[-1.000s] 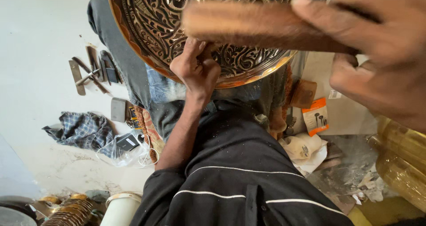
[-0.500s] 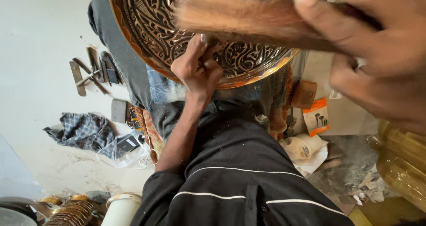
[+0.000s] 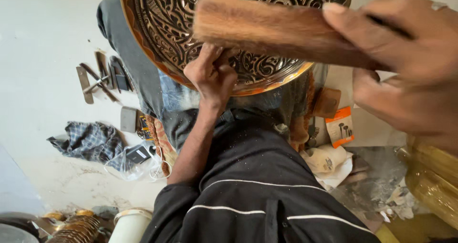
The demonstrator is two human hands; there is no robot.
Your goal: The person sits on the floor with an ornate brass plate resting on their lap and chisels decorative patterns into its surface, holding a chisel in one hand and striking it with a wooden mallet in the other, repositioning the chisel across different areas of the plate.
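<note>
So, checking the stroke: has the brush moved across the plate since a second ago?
Yes. The brush slid up and left against the engraved plate.

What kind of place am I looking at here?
Likely a small metal-craft workshop, with work done seated on the floor. An engraved brass tray is steadied by the left hand, the right hand sweeps a brush over it, and hand tools lie on the bare floor.

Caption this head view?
Right hand holds a brown brush over an engraved metal tray; left hand rests on it.
</note>
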